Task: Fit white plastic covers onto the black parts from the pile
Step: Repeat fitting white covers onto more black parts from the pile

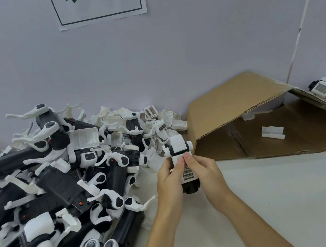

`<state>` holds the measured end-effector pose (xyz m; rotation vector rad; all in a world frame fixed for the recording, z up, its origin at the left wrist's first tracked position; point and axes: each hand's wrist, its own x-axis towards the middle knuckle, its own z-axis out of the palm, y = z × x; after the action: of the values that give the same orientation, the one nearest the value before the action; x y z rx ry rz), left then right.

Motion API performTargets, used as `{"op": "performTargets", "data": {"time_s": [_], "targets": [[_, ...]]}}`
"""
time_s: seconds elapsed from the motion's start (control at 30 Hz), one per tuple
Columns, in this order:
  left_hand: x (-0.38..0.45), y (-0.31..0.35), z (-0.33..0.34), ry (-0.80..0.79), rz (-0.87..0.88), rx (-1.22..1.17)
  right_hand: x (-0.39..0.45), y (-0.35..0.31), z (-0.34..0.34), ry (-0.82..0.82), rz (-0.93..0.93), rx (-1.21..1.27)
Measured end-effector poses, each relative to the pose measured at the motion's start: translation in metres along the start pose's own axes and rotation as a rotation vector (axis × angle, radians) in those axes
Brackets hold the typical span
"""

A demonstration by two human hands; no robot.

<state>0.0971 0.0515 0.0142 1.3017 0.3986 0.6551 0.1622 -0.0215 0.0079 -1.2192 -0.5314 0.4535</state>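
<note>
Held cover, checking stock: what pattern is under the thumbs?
A fine grid mesh panel on the white cover, head view.

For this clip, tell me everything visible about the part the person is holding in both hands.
The held part is a black body, seen at its near end, topped by a white plastic cover with a fine grid panel and rounded white lugs at the far end. It is held above the white table, lengthwise away from the person, beside the pile. The left hand and right hand grip its sides, both thumbs pressing on the cover.

Head view, forward-down, close, edges perhaps distorted
</note>
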Motion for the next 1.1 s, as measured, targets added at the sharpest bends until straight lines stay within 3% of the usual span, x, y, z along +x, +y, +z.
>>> {"op": "performTargets", "data": {"time_s": [0.4, 0.63, 0.83, 0.93, 1.1], "targets": [[0.005, -0.006, 0.000, 0.176, 0.099, 0.224, -0.005, 0.000, 0.006, 0.087, -0.028, 0.105], [0.004, -0.004, 0.002, 0.048, -0.006, 0.046, -0.002, 0.001, 0.003, 0.105, 0.012, 0.039], [0.007, -0.009, -0.001, 0.134, 0.130, 0.380, -0.003, 0.001, 0.003, 0.107, -0.077, -0.122], [0.005, -0.007, -0.001, 0.144, 0.117, 0.342, -0.001, 0.004, 0.002, 0.136, -0.159, -0.216], [0.002, -0.003, 0.003, 0.016, 0.033, 0.163, 0.002, 0.006, -0.003, 0.113, -0.074, -0.157]]}}
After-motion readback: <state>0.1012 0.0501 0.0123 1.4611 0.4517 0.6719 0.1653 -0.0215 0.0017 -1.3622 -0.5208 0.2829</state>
